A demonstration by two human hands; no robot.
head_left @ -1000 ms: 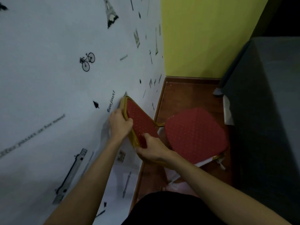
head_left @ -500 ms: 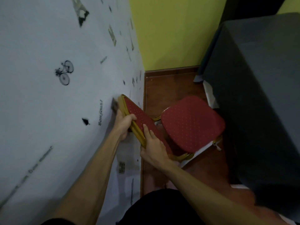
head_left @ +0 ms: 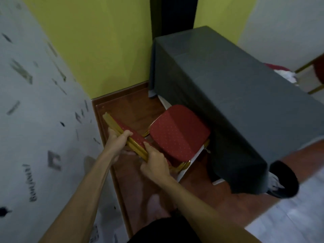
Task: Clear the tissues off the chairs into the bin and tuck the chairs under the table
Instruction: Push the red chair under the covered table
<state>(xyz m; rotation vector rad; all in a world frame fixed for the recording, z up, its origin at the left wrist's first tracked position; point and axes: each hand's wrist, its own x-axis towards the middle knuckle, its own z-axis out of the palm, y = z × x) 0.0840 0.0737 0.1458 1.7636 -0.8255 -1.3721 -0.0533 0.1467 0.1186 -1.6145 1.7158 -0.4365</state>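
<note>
A red-cushioned chair (head_left: 178,134) with a gold frame stands on the wooden floor beside the table (head_left: 228,95), which is draped in a dark grey cloth. My left hand (head_left: 117,139) grips the top of the chair's backrest (head_left: 122,130). My right hand (head_left: 154,162) holds the same backrest a little lower and nearer to me. The seat's far edge touches the hanging cloth. A black bin (head_left: 284,179) with white tissue inside sits by the table's near corner. Beyond the table a second chair (head_left: 315,74) shows, with white tissues (head_left: 287,76) on its seat.
A white wall with printed motifs (head_left: 43,120) runs close along the left. A yellow wall (head_left: 98,46) closes the corner ahead. My bare foot (head_left: 154,204) stands on the red-brown floor behind the chair. Pale flooring (head_left: 289,213) lies at the lower right.
My view has swung right, revealing the table, bin and second chair. The chair has come away from the left wall toward the table. Both hands keep their hold on the backrest.
</note>
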